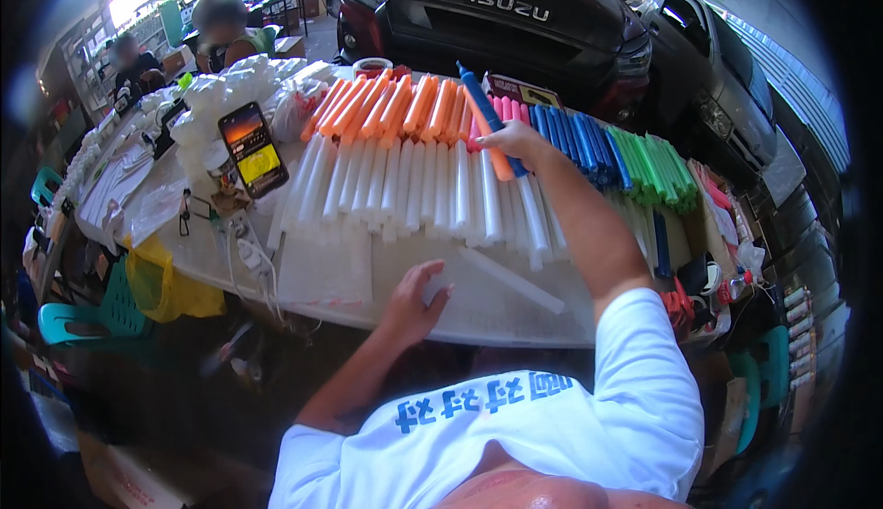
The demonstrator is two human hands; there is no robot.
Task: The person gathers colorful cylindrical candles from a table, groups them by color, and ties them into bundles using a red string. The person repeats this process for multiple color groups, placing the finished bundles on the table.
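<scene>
In the head view, my right hand (511, 139) is closed round a dark blue candle-like stick (477, 89) and an orange one (499, 166), held over the rows on the table. Beneath it lie orange sticks (374, 104), a few pink ones (510, 109), blue ones (579, 146) and green ones (662, 173), with many translucent white sticks (395, 187) in front. My left hand (423, 296) is empty, with fingers loosely apart, near the table's front edge, left of a loose white stick (510, 279).
A phone (253, 148), power strip (246, 247) and white plastic bags (198, 104) occupy the left of the table (432, 320). A yellow bag (166, 279) hangs beside a teal chair (92, 320). Dark vehicles (497, 31) stand behind; two people (221, 31) sit at back left.
</scene>
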